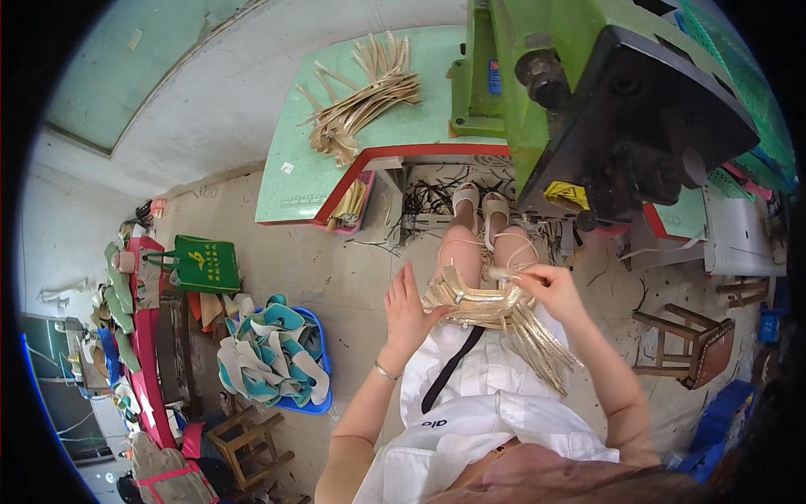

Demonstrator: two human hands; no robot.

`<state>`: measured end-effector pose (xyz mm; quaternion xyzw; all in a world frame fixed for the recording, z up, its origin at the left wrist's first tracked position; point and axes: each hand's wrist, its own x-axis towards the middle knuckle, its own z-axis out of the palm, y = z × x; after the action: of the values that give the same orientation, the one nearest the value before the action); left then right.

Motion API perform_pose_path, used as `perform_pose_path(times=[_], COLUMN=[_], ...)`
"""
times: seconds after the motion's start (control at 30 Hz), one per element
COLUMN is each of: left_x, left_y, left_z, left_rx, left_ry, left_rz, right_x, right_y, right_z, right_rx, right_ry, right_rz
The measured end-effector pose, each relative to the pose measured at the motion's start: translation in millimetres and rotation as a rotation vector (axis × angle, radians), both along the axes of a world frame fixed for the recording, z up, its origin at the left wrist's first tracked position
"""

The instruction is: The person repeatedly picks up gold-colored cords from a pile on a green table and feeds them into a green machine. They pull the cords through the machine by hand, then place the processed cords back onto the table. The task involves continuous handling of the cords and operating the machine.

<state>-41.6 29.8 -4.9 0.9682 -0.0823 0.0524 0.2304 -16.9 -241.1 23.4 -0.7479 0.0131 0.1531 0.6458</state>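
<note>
A bundle of shiny gold strap pieces (478, 307) lies across my lap, with long thin ends fanning down to the right over my white clothing. At its left end is my left hand (408, 312), fingers stretched upward and apart, the thumb lying against the edge of the straps. Over the right end, the thumb and fingers of my right hand (544, 290) are pinched together. Something small and pale shows at those fingertips, too unclear to name. A black band (452, 370) runs over the clothing below the bundle.
Ahead stands a green-topped table (290, 172) with a red edge, bearing more gold straps (361, 109). A large green machine (537, 109) with a black head rises at right. A blue basket (323, 357) of teal and white pieces sits left; a wooden stool (697, 344) stands right.
</note>
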Motion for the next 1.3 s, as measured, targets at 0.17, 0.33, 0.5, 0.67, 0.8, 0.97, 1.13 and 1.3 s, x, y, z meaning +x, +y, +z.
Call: perform_pose_path(times=[0.17,0.33,0.5,0.67,0.8,0.97,1.13,1.3], left_x=[22,39,51,62,61,54,68,91], left_y=[-36,-61,-90,-102,-104,-89,-66,-54], left_z=[86,114,140,142,139,138,131,136], left_rx=[-0.373,-0.952,-1.326,-1.301,-1.378,-1.381,-1.452,-1.721], left_ry=[-0.007,0.449,0.637,0.609,0.574,0.460,0.317,0.299], left_rz=[-0.289,-0.264,-0.323,-0.341,-0.304,-0.153,-0.036,0.141], right_x=[19,46,83,110,128,132,127,110], right_y=[-19,-38,-55,-62,-71,-60,-62,-53], right_z=[64,137,222,236,210,207,203,211], right_rx=[-0.181,-0.283,-0.709,-0.732,-0.612,-0.396,-0.429,-0.478], right_ry=[0.051,-0.167,-0.134,-0.339,-0.435,-0.794,-0.750,-0.474], right_rz=[0.392,0.629,0.630,0.743,0.797,0.850,0.853,0.831])
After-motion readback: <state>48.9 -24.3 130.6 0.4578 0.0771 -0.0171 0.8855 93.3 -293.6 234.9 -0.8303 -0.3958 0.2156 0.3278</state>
